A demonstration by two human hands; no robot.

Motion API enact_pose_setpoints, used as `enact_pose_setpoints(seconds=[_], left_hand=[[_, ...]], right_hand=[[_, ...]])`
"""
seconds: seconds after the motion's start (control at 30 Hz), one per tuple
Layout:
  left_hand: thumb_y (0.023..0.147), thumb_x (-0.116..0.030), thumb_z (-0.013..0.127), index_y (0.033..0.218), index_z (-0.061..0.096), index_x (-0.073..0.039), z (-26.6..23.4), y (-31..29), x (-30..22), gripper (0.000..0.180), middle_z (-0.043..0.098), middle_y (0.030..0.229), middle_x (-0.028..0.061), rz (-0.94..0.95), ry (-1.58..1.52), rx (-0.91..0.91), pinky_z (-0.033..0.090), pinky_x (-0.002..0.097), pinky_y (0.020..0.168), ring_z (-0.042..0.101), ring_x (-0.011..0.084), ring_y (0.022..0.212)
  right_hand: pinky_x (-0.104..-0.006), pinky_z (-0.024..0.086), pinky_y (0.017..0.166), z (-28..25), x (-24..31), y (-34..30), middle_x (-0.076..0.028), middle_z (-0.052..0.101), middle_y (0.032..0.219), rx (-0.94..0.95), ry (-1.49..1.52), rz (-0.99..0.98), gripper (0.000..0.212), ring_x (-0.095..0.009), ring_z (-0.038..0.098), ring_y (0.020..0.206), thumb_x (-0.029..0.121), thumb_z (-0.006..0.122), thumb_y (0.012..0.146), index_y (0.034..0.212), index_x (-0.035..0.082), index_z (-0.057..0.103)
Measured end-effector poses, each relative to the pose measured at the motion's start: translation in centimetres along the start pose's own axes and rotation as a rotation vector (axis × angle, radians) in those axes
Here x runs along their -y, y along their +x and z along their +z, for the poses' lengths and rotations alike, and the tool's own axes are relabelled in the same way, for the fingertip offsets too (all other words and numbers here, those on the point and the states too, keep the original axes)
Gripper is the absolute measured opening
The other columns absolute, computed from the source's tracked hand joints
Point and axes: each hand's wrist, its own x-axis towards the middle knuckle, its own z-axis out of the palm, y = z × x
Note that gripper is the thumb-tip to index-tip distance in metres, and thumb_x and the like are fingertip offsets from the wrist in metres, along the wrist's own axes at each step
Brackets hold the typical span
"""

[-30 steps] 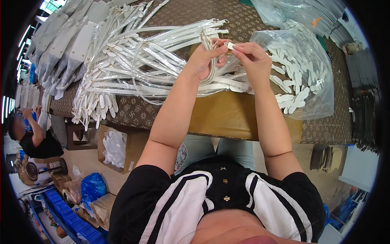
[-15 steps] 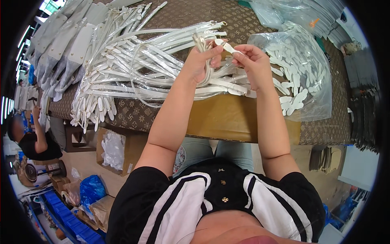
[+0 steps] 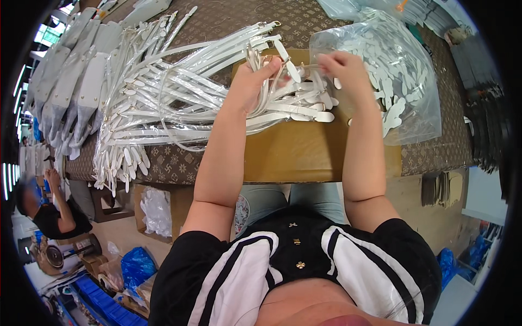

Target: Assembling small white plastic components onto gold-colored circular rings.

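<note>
Now the right hand (image 3: 348, 75) has moved off the white tab (image 3: 293, 71), suggesting tab handling pauses; its blurred grip cannot be determined. The left hand (image 3: 248, 82) clasps looped straps (image 3: 264, 93).

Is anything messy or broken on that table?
It's a bit messy: white straps crisscross in a jumble, and some reach the front edge of the table. White tabs in the clear bag point every which way. I see nothing broken.

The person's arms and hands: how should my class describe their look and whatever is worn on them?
The left hand and right hand are ungloved, with no watch or bracelet visible. Both forearms are bare below short black sleeves.
</note>
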Motion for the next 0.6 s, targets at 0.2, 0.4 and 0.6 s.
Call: enact_pose_setpoints(seconds=[0.2,0.4,0.6], left_hand=[[0.086,-0.029,0.061,0.11,0.056,0.004,-0.5,0.1,-0.6,0.041,0.055,0.071,0.0035,0.098,0.11,0.018,0.034,0.0246,0.051,0.044,0.01,0.056],[0.091,-0.03,0.054,0.116,0.051,0.005,-2.3,0.7,-0.6,0.043,0.056,0.075,0.006,0.006,-0.352,0.239,0.033,0.0244,0.052,0.039,0.0103,0.057],[0.095,-0.029,0.045,0.117,0.046,0.006,-1.6,1.0,-0.3,0.042,0.059,0.088,0.0137,0.036,-0.286,0.107,0.032,0.023,0.052,0.037,0.01,0.057]], right_hand=[[-0.0321,0.049,0.064,-2.9,-4.6,2.7,-0.009,0.065,0.074,-0.216,-0.46,0.28,0.024,-0.019,0.062,0.067,0.023,0.07,0.072,0.085,0.003,0.066],[-0.0298,0.048,0.064,-1.5,-4.9,3.5,-0.008,0.066,0.077,-0.158,-0.561,0.231,0.022,-0.017,0.061,0.068,0.019,0.072,0.071,0.084,0.003,0.065],[-0.024,0.046,0.062,-2.7,-2.4,0.8,-0.005,0.064,0.081,0.016,-0.139,0.142,0.02,-0.011,0.059,0.068,0.012,0.066,0.077,0.094,0.002,0.062]])
